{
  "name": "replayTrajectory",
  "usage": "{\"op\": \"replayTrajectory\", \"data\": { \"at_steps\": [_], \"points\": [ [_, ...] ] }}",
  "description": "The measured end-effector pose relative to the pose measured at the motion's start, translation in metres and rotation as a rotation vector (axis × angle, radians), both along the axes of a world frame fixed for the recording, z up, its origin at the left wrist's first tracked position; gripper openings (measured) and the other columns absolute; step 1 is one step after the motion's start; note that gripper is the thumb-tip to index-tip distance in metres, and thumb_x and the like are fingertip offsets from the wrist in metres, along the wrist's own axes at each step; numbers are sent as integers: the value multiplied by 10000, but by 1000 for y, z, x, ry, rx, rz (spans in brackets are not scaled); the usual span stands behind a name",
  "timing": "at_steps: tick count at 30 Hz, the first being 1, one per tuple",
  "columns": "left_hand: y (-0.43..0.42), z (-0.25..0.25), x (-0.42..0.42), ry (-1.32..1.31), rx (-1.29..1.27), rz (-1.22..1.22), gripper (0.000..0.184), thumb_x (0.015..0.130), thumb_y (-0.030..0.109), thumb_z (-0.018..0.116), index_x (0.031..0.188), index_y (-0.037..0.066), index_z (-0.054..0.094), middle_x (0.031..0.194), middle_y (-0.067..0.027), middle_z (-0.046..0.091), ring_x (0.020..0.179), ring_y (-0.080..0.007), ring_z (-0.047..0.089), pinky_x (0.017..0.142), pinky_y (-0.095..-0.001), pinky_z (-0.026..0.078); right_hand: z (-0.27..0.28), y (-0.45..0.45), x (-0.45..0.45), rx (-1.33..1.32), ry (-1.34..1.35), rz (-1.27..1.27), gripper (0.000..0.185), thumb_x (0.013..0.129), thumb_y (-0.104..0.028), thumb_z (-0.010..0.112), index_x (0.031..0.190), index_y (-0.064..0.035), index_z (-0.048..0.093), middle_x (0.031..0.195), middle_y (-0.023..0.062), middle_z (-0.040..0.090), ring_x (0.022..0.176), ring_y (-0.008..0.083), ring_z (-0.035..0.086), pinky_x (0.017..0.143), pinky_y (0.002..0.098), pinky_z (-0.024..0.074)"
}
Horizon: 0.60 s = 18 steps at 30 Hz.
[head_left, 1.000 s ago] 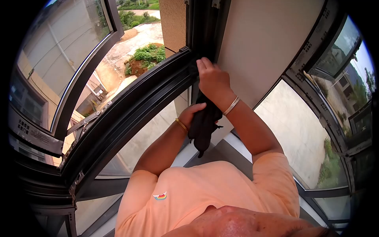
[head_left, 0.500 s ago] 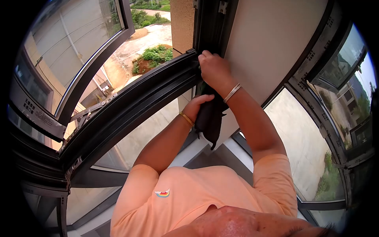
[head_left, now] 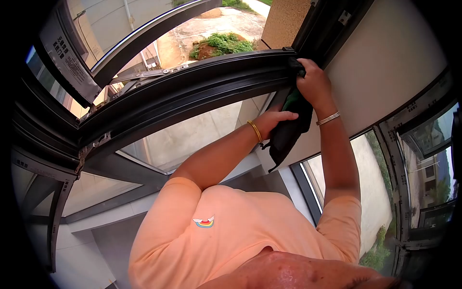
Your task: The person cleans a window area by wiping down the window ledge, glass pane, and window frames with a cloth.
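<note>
A dark cloth, black with a green patch, hangs in folds from the corner of the black window frame. My right hand, with silver bangles at the wrist, is closed on the cloth's upper end and presses it against the frame corner. Lower down, my left hand, with a gold bangle at its wrist, grips the cloth's middle, thumb on top. Part of its fingers is hidden behind the cloth. The loose lower end dangles to a point.
On the left an opened window sash tilts outward on a metal hinge arm. A pale wall panel borders my right hand. Further right stand more framed windows. Outside are bare ground and a green shrub.
The view has shifted, so the hands and cloth now appear further right. The cloth's green patch shows more, and a bunched dark end now shows at my right fingertips.
</note>
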<state>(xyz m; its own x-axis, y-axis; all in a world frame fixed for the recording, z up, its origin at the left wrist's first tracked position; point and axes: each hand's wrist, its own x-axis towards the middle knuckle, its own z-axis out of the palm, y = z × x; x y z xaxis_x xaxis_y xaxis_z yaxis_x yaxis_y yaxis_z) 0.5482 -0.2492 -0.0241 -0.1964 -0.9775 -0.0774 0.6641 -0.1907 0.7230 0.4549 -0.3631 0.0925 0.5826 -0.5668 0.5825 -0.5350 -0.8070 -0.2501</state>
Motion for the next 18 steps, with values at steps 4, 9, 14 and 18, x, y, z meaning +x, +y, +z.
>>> {"op": "replayTrajectory", "data": {
  "at_steps": [4, 9, 14, 18],
  "points": [
    [37, -46, 28, -12, -60, 107, 669, 773, 51, 803, 1379, 31, 519, 1179, -133, 688, 1028, -246, 705, 944, -389, 576, -21, 89, 32, -126, -137, 372, 433, 691, 13, 689, 1100, -127, 683, 1179, 55, 661, 1038, 321, 678, 835, 389, 571],
    [71, -50, 52, -68, -64, 186, 678, 741, 9, 787, 1369, 24, 531, 1203, -127, 684, 1066, -256, 695, 987, -398, 558, -43, 118, 44, -315, -146, 335, 575, 618, -4, 754, 1159, -164, 647, 1156, 49, 587, 964, 290, 671, 733, 365, 579],
    [57, -32, 34, -340, 16, 149, 687, 794, 133, 790, 1398, -25, 502, 1208, -143, 669, 1058, -244, 680, 962, -367, 550, -60, 61, 3, -89, -225, -43, 504, 746, -23, 734, 1193, -180, 561, 1224, 72, 547, 1047, 361, 652, 754, 451, 584],
    [28, -21, 19, -425, 4, 102, 698, 820, 138, 773, 1427, -40, 476, 1248, -141, 654, 1096, -233, 661, 974, -358, 539, -70, 34, -7, -78, -283, -152, 479, 756, -30, 737, 1188, -155, 573, 1226, 87, 573, 1080, 362, 645, 801, 458, 578]
  ]
}}
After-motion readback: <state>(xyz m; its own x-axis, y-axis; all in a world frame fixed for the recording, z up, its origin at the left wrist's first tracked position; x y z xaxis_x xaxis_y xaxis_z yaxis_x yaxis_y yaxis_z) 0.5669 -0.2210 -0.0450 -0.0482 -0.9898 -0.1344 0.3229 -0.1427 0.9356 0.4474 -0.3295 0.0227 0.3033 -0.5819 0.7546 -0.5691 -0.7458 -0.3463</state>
